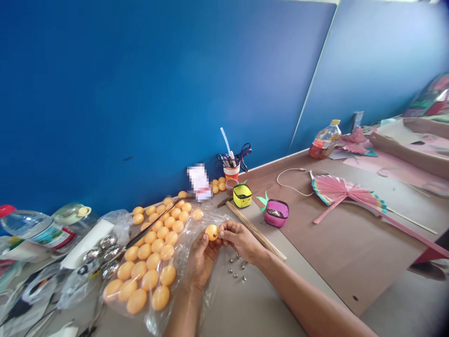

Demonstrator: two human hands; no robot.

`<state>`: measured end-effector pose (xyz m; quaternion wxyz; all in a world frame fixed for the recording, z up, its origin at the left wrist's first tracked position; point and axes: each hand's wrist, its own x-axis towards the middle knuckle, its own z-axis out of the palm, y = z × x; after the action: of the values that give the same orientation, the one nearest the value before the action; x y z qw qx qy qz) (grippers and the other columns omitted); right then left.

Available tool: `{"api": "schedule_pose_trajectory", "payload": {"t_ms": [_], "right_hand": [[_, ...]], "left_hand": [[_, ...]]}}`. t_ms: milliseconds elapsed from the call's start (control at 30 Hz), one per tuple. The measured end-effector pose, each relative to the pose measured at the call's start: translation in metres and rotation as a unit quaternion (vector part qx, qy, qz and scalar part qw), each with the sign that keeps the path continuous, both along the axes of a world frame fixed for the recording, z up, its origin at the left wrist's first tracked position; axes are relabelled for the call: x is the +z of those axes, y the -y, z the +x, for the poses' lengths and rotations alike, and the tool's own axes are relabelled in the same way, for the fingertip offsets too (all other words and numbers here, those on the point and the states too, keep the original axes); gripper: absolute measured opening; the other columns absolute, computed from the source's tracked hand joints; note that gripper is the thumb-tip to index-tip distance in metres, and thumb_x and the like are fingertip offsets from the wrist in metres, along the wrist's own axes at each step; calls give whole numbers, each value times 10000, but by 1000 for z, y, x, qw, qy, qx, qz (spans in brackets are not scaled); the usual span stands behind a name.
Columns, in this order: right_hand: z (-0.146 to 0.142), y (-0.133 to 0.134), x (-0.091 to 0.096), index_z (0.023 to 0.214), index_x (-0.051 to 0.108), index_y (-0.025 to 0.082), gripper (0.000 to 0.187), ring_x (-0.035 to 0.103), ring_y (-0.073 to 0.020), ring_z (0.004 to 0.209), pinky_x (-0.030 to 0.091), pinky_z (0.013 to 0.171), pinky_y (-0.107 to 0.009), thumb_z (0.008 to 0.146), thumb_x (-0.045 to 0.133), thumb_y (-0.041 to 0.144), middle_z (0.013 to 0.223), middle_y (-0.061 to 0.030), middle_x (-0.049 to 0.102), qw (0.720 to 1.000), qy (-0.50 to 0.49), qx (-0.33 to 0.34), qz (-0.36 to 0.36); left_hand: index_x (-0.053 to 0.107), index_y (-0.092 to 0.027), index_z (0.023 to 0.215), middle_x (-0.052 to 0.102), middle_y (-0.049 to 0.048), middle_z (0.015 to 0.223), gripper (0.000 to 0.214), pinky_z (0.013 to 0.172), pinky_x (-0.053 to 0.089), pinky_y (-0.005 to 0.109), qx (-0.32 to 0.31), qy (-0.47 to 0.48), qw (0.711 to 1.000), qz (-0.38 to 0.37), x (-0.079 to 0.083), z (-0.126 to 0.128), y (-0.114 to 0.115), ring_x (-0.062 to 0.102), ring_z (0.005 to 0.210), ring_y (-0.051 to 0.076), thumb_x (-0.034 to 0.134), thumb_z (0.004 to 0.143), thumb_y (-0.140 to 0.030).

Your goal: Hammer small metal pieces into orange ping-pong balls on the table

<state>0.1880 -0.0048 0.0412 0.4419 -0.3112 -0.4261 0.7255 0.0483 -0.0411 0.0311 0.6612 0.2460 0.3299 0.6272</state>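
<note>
An orange ping-pong ball (211, 232) with a small dark spot on its front sits between the thumb and fingers of my left hand (200, 260). Close against the ball's right side, my right hand (240, 238) has its thumb and forefinger pinched together; whatever is between them is too small to make out. Several small shiny metal beads or bells (230, 270) lie on the table below my right hand. To the left, many orange balls (150, 279) rest in and around a clear plastic bag (191, 227).
Wooden sticks (257, 231), a yellow basket (242, 196) and a purple basket (276, 214) stand beyond my right hand. A cup of tools (231, 172) is by the blue wall. Pink paper fan (345, 189) lies right; bottles (33, 229) and silver balls (108, 242) left.
</note>
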Motion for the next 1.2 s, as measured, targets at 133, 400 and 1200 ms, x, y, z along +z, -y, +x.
{"api": "schedule_pose_trajectory", "payload": {"t_ms": [133, 400, 1200], "right_hand": [[1, -1, 2, 689, 627, 172, 347, 431, -95, 556, 323, 589, -255, 631, 851, 431, 613, 29, 584, 1000, 3, 10, -1], [1, 0, 4, 685, 621, 165, 364, 468, -102, 578, 352, 609, -261, 617, 854, 435, 624, 20, 610, 1000, 21, 14, 5], [-1, 2, 3, 723, 577, 176, 377, 510, -92, 526, 385, 582, -254, 633, 834, 436, 637, 30, 623, 1000, 18, 12, -12]], "left_hand": [[753, -173, 801, 722, 58, 801, 210, 734, 536, 340, 2, -4, 1000, 0, 0, 1, 0, 635, 707, 188, 811, 728, -361], [759, -158, 825, 713, 40, 796, 203, 727, 524, 286, -6, 12, 1000, 11, -1, 1, 0, 626, 715, 154, 818, 734, -331], [733, -177, 822, 642, 29, 720, 209, 671, 504, 298, 8, -58, 997, 54, -4, 5, 1, 582, 672, 162, 743, 806, -385]]}}
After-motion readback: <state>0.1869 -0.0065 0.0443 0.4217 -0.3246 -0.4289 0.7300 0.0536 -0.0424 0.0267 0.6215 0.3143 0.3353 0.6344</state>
